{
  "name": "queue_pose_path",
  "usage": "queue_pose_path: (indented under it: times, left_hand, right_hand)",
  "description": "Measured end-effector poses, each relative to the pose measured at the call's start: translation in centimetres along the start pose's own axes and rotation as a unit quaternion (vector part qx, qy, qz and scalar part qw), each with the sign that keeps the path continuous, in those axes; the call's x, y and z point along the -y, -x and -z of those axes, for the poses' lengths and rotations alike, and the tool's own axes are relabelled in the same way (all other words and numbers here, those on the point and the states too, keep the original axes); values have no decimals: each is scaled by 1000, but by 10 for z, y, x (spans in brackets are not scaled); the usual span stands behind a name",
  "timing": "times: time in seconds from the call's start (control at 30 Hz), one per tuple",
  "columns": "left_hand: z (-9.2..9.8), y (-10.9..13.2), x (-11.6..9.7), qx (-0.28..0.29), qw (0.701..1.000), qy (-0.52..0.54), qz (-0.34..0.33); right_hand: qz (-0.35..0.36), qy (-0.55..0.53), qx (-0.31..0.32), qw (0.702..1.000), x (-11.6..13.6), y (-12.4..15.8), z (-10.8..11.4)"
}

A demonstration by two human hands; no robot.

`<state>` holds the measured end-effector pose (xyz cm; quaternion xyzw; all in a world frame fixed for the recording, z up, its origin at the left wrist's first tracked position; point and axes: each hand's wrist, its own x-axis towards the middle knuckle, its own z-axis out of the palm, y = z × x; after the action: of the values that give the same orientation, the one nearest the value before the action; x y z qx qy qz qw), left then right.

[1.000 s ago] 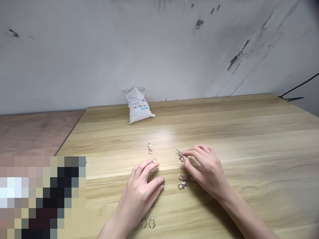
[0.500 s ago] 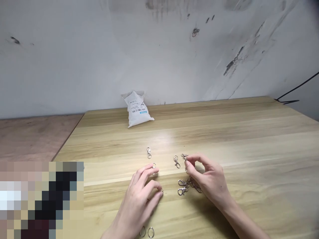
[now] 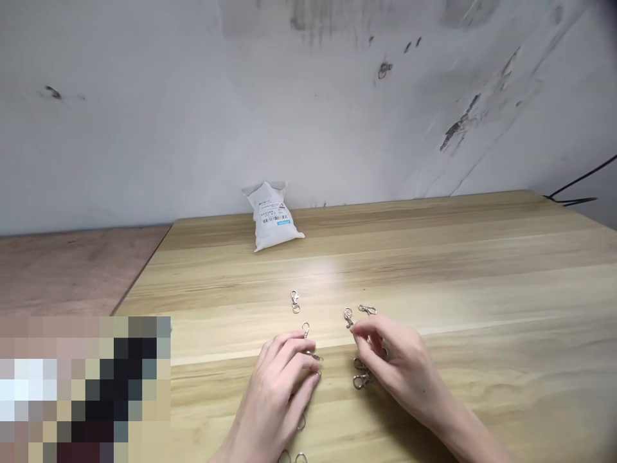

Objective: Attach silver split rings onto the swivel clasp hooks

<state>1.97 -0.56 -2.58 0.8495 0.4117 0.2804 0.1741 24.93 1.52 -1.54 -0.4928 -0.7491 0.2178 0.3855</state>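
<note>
Pinching a swivel clasp (image 3: 348,317), the right hand (image 3: 393,363) curls; left hand (image 3: 279,392) lies flat, open.

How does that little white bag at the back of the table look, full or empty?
Full, it seems: the white bag bulges plumply on the table. What is inside cannot be seen.

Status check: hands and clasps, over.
Left hand flat on table, fingertips on a clasp. Right hand fingertips at second clasp, grip unclear. Loose clasps around, bag far back, nothing blocking.
</note>
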Motion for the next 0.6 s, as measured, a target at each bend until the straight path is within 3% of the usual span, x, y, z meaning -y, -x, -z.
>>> queue_pose_path:
  times: [0.3, 0.6]
  left_hand:
    - [-2, 0, 2, -9, 1000, 21, -14]
    - [-3, -2, 2, -42, 998, 44, -21]
  right_hand:
    - [120, 96, 71, 986, 17, 10, -23]
    - [192, 201, 19, 960, 17, 8, -40]
